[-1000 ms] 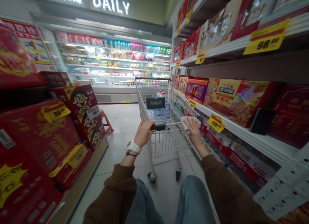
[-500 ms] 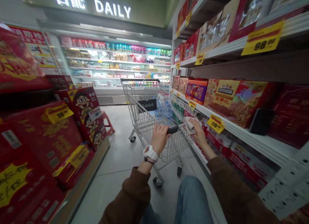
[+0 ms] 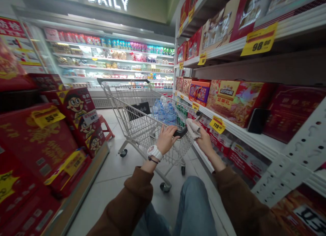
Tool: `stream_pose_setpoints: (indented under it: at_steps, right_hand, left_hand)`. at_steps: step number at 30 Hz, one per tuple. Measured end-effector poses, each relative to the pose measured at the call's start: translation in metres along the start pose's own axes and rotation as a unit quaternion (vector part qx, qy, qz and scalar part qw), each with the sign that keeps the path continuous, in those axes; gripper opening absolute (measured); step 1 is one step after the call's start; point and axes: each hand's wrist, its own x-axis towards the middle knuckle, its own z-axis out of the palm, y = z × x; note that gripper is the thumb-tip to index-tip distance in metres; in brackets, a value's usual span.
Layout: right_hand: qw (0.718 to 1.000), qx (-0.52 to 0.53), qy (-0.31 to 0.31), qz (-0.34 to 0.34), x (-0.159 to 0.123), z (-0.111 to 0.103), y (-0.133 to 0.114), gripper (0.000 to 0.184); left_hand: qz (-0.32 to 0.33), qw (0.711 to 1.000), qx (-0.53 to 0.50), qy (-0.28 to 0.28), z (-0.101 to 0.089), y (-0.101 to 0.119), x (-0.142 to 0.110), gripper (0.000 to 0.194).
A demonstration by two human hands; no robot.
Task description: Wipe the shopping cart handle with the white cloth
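My left hand (image 3: 166, 139), with a white wristwatch (image 3: 154, 152) on its wrist, is closed around the black grip (image 3: 181, 132) of a wire shopping cart (image 3: 142, 127). My right hand (image 3: 205, 142) pinches a crumpled white cloth (image 3: 193, 128) against the right end of the cart's handle. Inside the cart lie bottled water packs (image 3: 164, 113). A black plastic sign (image 3: 139, 110) hangs on the cart's far wire wall.
Stacked red snack boxes (image 3: 43, 144) line the left of the aisle, with a red stool (image 3: 105, 127) behind them. White shelves (image 3: 244, 134) of gift boxes with yellow price tags run along the right. A refrigerated display (image 3: 109, 63) stands ahead beyond the tiled floor.
The cart's far end has swung left, and the cart now sits at an angle across the aisle. Both hands remain on the handle, and the view has shifted slightly.
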Motion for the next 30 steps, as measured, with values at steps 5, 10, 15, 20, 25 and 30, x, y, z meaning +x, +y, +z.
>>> stream_pose_setpoints:
  at_steps: [5, 10, 15, 20, 25, 30]
  right_hand:
    - [0.998, -0.06, 0.006, -0.001, -0.006, 0.011, -0.033, 0.079]
    - [0.987, -0.159, -0.022, -0.007, -0.016, 0.031, -0.059, 0.091]
    - [0.977, -0.207, -0.031, -0.027, -0.021, 0.033, -0.056, 0.091]
    - [0.981, -0.185, -0.047, -0.02, -0.014, 0.018, -0.037, 0.087]
    - [0.987, -0.155, -0.045, 0.011, -0.001, 0.0, -0.013, 0.077]
    - [0.985, -0.162, -0.039, 0.035, 0.001, -0.007, -0.005, 0.074]
  left_hand:
    - [-0.064, 0.998, 0.025, 0.004, -0.013, -0.034, -0.009, 0.042]
    - [-0.048, 0.997, 0.049, -0.017, -0.011, -0.036, -0.016, 0.05]
    - [-0.055, 0.998, 0.042, -0.012, -0.006, -0.023, -0.016, 0.057]
    - [-0.056, 0.998, 0.03, -0.009, 0.0, -0.01, -0.01, 0.062]
    - [-0.059, 0.998, 0.022, -0.001, 0.009, 0.004, -0.003, 0.068]
    - [-0.047, 0.999, 0.013, -0.001, 0.017, 0.014, 0.006, 0.071]
